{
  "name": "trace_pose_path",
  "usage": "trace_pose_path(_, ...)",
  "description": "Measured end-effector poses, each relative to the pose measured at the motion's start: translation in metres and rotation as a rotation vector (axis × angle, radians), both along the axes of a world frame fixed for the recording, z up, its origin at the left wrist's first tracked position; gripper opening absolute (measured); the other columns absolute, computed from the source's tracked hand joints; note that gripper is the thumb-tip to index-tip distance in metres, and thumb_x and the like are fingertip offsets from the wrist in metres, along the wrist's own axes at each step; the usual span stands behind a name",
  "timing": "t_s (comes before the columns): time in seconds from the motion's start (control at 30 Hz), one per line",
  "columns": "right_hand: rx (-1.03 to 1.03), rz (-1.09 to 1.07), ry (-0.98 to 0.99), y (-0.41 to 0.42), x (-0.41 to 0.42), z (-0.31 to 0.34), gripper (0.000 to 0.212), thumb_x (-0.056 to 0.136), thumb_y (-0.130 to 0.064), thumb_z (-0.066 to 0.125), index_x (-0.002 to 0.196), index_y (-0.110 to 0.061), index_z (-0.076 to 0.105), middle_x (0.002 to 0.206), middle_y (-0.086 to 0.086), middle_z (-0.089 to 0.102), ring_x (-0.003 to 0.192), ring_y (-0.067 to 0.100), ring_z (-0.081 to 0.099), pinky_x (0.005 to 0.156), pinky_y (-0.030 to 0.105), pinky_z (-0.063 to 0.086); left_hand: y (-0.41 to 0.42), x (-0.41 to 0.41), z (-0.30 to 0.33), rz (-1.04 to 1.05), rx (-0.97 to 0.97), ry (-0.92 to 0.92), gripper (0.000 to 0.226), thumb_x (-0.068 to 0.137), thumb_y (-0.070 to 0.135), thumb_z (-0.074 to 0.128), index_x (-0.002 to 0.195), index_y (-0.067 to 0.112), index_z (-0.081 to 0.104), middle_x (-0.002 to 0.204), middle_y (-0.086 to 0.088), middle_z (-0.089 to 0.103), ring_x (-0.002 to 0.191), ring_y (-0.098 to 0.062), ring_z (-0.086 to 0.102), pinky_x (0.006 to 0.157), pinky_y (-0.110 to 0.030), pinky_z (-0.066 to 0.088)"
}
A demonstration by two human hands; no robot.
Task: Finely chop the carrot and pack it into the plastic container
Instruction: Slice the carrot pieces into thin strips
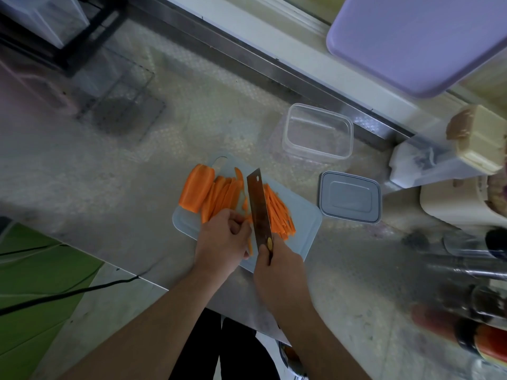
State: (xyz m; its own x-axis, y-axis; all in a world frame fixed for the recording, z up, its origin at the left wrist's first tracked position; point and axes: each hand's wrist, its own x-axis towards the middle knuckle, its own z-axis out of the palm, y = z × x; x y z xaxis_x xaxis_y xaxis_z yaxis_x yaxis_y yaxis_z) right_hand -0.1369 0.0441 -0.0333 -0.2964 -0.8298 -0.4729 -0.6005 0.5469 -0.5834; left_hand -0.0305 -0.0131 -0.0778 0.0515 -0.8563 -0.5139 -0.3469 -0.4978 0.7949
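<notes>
A pale cutting board lies on the steel counter. On its left end sits a thick carrot chunk, with flat carrot slices fanned beside it. Thin carrot sticks are piled to the right of the cleaver. My right hand grips the cleaver's handle, blade edge down on the board. My left hand has curled fingers that press on the near ends of the slices, right against the blade. The clear plastic container stands empty beyond the board, its grey lid to the right.
A wire rack stands at the counter's far left. Appliances and a beige block crowd the right side, with bottles at the near right. A lilac tray hangs over the back wall. The counter's near edge runs by my arms.
</notes>
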Motion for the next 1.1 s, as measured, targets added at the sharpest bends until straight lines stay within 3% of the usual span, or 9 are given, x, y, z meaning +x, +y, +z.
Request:
trace_pose_path(0.1, 0.023, 0.001, 0.004, 0.002, 0.001, 0.0, 0.018, 0.105, -0.025, 0.045, 0.09, -0.033, 0.047, 0.073, -0.007, 0.058, 0.063, 0.004, 0.058, 0.051, 0.013, 0.043, 0.002, 0.001, -0.001, 0.0, -0.025, -0.014, 0.014, 0.099, 0.023, 0.069, 0.09, 0.015, 0.062, 0.068, -0.006, 0.067, 0.048, -0.014, 0.068, 0.041, -0.02, 0.047)
trace_pose_path(0.43, 0.08, 0.043, 0.033, 0.003, 0.004, -0.003, 0.011, 0.106, -0.023, 0.043, 0.108, -0.026, 0.053, 0.077, -0.011, 0.057, 0.064, 0.007, 0.056, 0.048, 0.012, 0.036, 0.002, 0.001, -0.002, 0.007, -0.026, -0.019, 0.017, 0.098, 0.026, 0.07, 0.087, 0.018, 0.061, 0.066, -0.005, 0.067, 0.047, -0.015, 0.067, 0.042, -0.024, 0.049)
trace_pose_path(0.63, 0.063, 0.035, 0.023, 0.004, 0.001, -0.002, 0.013, 0.105, -0.021, 0.044, 0.103, -0.03, 0.054, 0.074, -0.01, 0.057, 0.063, 0.008, 0.056, 0.05, 0.012, 0.04, 0.003, 0.0, -0.002, -0.004, -0.062, -0.049, 0.016, 0.101, 0.026, 0.067, 0.088, 0.02, 0.06, 0.064, -0.003, 0.066, 0.047, -0.012, 0.066, 0.046, -0.028, 0.054)
trace_pose_path(0.73, 0.053, 0.026, 0.033, 0.008, -0.005, -0.001, 0.016, 0.105, -0.024, 0.043, 0.114, -0.029, 0.055, 0.073, -0.01, 0.056, 0.062, 0.008, 0.057, 0.05, 0.015, 0.038, 0.003, 0.0, -0.003, -0.019, -0.123, -0.121, 0.013, 0.103, 0.034, 0.063, 0.093, 0.026, 0.059, 0.064, 0.004, 0.066, 0.056, -0.008, 0.066, 0.058, -0.041, 0.059)
trace_pose_path(0.87, 0.076, 0.03, 0.038, 0.008, -0.01, 0.002, 0.013, 0.105, -0.027, 0.043, 0.107, -0.031, 0.055, 0.073, -0.009, 0.059, 0.061, 0.007, 0.058, 0.048, 0.014, 0.04, -0.007, 0.0, 0.001, -0.05, -0.21, -0.195, 0.018, 0.101, 0.045, 0.062, 0.105, 0.028, 0.058, 0.074, 0.007, 0.062, 0.069, -0.012, 0.063, 0.061, -0.039, 0.056)
trace_pose_path(1.1, 0.098, 0.038, 0.031, 0.006, -0.013, 0.005, 0.011, 0.106, -0.027, 0.044, 0.097, -0.032, 0.05, 0.076, -0.008, 0.059, 0.067, 0.009, 0.061, 0.049, 0.018, 0.044, -0.033, -0.006, 0.002, -0.121, -0.15, -0.413, 0.017, 0.102, 0.039, 0.058, 0.089, 0.028, 0.061, 0.077, 0.009, 0.066, 0.07, -0.013, 0.065, 0.065, -0.044, 0.06)
